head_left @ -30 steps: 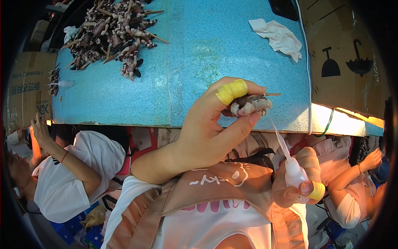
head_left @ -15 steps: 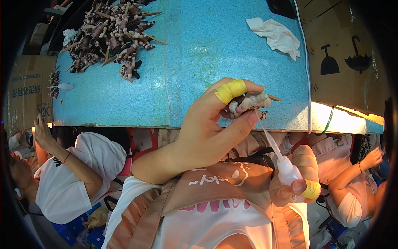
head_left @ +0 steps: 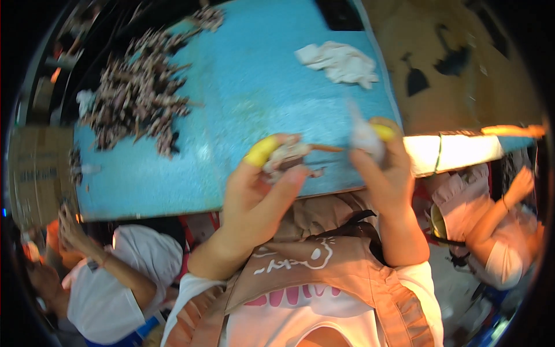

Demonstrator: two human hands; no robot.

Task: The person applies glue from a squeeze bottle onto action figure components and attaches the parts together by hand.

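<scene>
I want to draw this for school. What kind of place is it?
Probably a food-preparation workplace, perhaps for seafood. A heap of small brownish pieces lies on a blue worktable, the person wears an apron, and other workers sit close by.

table top (head_left: 243,110) bright blue, speckled. skewer pile (head_left: 136,101) far left grey-brown. crumpled cloth (head_left: 338,61) far right white. yellow wraps on left hand (head_left: 260,191) and right hand (head_left: 384,168) fingers. apron (head_left: 324,277) tan-brown, white and pink print.
</scene>
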